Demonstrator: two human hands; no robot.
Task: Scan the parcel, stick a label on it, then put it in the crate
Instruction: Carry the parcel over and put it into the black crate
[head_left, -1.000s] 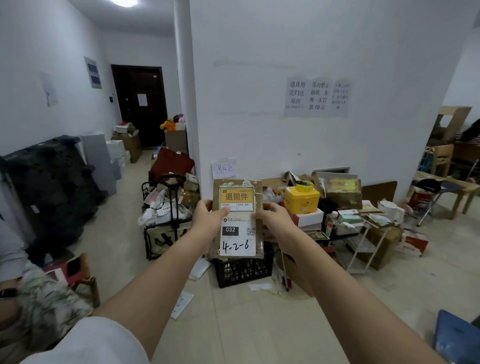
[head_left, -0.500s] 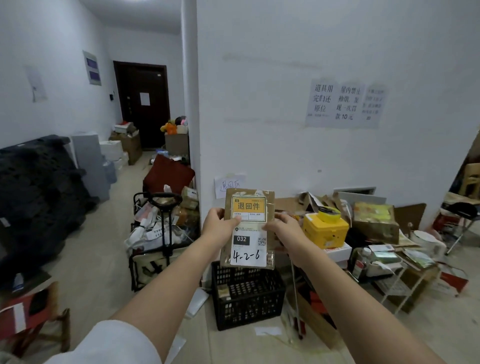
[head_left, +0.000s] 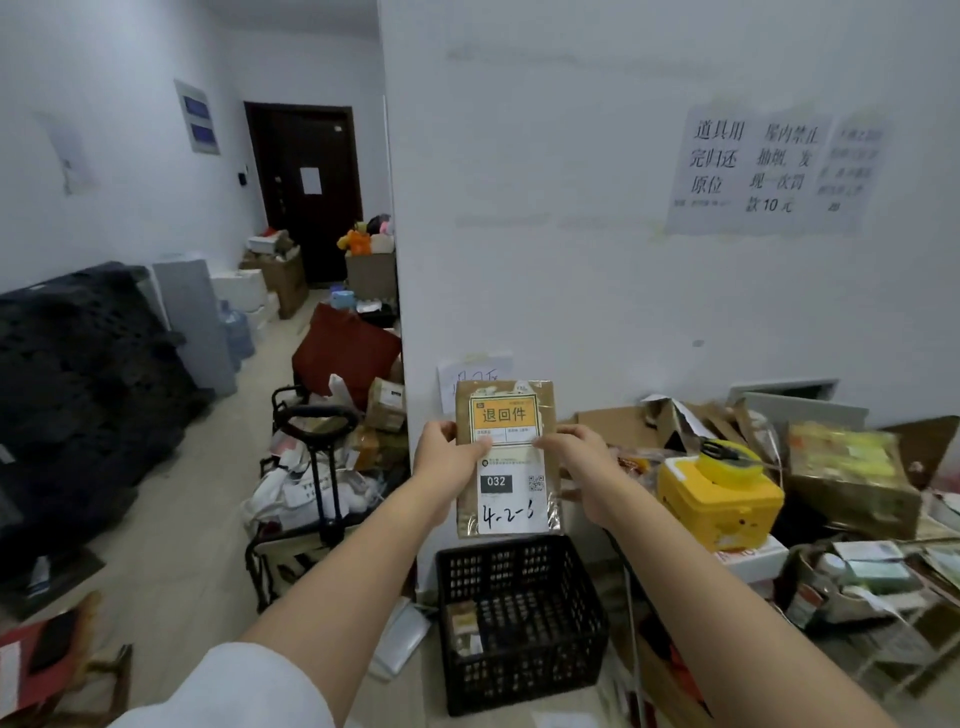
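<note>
Parcel (head_left: 506, 457): we hold it upright above the black crate (head_left: 519, 623).
Left hand (head_left: 449, 460): our grip clasps the parcel's left edge.
Right hand (head_left: 576, 467): our grip clasps its right edge.

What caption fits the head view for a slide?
Both hands, left and right, hold a labelled brown parcel above a black crate.

Parcel (head_left: 506, 457) above crate (head_left: 519, 623).
</note>
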